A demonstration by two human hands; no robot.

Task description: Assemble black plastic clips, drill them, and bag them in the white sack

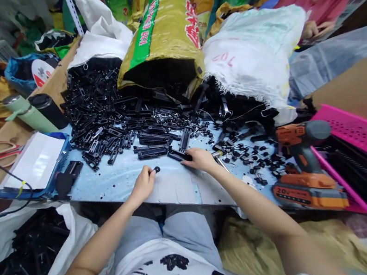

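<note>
My left hand (145,184) rests at the near edge of the light blue table (119,176), its fingertips pinched on a small round black part (156,169). My right hand (200,159) lies just to the right, fingers closed around the end of a long black plastic strip (179,155) lying on the table. A big heap of black plastic parts (113,116) spreads across the table beyond both hands. Small black round pieces (253,158) are scattered to the right of my right hand.
An orange cordless drill (302,160) lies right of the hands, beside a pink basket (362,135). Sacks of parts (162,33) stand at the back. Red scissors (1,153), a green bottle (30,115), a black cup (48,110) and a white pad (34,162) sit left. Another person's hand (318,29) shows far right.
</note>
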